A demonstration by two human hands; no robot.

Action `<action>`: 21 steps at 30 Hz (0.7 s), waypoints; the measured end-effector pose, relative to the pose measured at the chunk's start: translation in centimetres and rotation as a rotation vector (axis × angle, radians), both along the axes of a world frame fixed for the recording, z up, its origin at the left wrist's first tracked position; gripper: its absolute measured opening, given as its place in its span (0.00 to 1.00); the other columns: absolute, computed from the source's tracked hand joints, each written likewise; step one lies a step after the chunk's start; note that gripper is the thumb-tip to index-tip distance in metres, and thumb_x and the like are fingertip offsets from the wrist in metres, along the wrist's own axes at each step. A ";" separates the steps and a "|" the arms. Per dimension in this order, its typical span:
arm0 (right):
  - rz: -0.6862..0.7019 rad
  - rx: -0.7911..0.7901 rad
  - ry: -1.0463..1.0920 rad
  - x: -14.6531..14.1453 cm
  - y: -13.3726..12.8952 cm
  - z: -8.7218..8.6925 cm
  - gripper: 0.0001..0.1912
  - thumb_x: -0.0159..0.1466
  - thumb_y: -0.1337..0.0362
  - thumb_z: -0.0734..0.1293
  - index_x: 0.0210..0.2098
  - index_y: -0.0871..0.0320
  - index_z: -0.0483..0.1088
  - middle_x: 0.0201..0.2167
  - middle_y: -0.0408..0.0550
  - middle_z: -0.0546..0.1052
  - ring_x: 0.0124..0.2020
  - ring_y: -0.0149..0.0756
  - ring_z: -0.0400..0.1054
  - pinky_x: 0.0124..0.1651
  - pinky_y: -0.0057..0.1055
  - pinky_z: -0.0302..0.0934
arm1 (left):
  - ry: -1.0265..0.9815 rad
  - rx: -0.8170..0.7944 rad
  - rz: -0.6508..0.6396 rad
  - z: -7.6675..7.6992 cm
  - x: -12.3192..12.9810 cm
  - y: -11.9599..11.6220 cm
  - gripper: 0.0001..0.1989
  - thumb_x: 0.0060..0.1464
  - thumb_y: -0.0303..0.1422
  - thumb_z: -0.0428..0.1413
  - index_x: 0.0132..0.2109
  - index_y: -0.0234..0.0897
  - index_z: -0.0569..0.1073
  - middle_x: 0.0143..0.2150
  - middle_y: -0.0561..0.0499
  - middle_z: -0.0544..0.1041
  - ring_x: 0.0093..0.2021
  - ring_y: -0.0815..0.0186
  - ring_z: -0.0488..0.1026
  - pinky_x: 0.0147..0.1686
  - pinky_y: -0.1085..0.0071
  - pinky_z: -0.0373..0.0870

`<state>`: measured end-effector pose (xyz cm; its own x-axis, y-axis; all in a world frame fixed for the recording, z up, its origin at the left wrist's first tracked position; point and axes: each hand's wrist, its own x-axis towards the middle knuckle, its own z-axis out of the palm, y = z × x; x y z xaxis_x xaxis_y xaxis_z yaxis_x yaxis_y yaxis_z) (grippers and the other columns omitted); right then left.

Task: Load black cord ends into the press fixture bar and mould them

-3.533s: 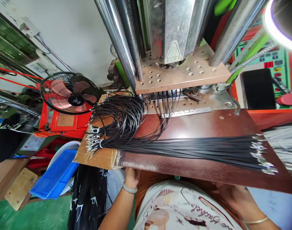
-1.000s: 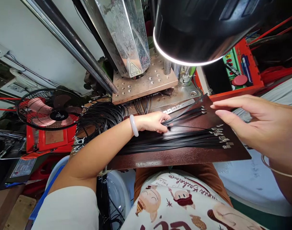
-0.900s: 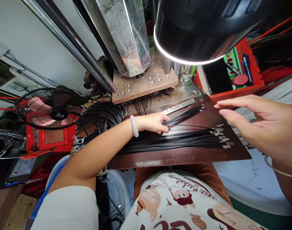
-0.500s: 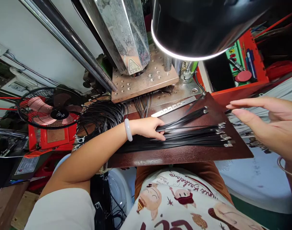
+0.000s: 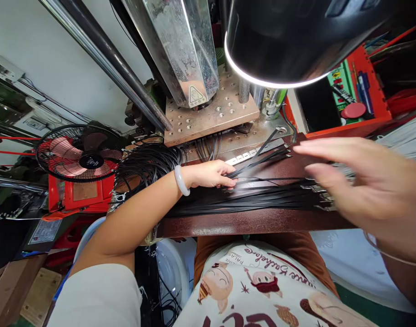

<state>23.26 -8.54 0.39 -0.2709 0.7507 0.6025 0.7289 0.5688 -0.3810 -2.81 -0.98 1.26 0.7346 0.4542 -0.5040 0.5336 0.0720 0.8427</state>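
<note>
My left hand (image 5: 216,175) is closed around a few black flat cables (image 5: 258,163), whose far ends point up and to the right over the brown board (image 5: 255,223). More black cables (image 5: 262,200) lie side by side on the board below that hand, with metal ends toward the right. Over the board's right side is my right hand (image 5: 358,181), thumb and fingers apart with nothing between them, partly covering the metal ends. A metal strip with slots (image 5: 243,157) lies behind the held cables.
A drilled metal plate (image 5: 211,121) sits under a metal guard with a warning sign (image 5: 196,96). A black lamp (image 5: 283,45) hangs above. At left are a fan (image 5: 88,159) and a heap of black cables (image 5: 149,163); a red tray (image 5: 378,106) is at the right.
My right hand has moved left over the cable ends. The cables in my left hand are lifted and tilted upward, and one stands apart from the others. The whole view has shifted slightly.
</note>
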 end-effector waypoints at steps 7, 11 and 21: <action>0.222 0.085 -0.435 -4.9 3.0 -2.7 0.21 0.65 0.67 0.59 0.57 0.63 0.65 0.52 0.58 0.74 0.64 0.56 0.56 0.65 0.61 0.45 | -0.140 0.163 0.059 -0.5 1.0 0.0 0.12 0.47 0.36 0.61 0.32 0.33 0.68 0.27 0.57 0.66 0.30 0.70 0.63 0.34 0.72 0.60; 0.177 0.052 -0.589 -3.8 3.8 -2.4 0.13 0.65 0.68 0.57 0.40 0.61 0.72 0.36 0.56 0.76 0.47 0.51 0.68 0.58 0.53 0.54 | 0.047 0.346 -0.032 -0.6 1.1 -0.1 0.16 0.53 0.42 0.58 0.30 0.32 0.69 0.25 0.57 0.64 0.28 0.71 0.61 0.31 0.73 0.59; 0.392 0.042 -0.196 -3.3 6.2 -2.4 0.22 0.63 0.71 0.55 0.55 0.62 0.67 0.46 0.58 0.75 0.48 0.44 0.68 0.49 0.40 0.64 | -0.181 1.296 -0.047 0.0 -1.0 0.1 0.16 0.65 0.38 0.47 0.53 0.41 0.75 0.60 0.45 0.71 0.63 0.58 0.66 0.59 0.57 0.65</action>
<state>19.97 -2.29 -2.04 -0.6427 0.5442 0.5393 0.5109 0.8290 -0.2276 -3.83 -0.84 1.31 0.7735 0.5042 0.3839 0.3863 -0.8554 0.3450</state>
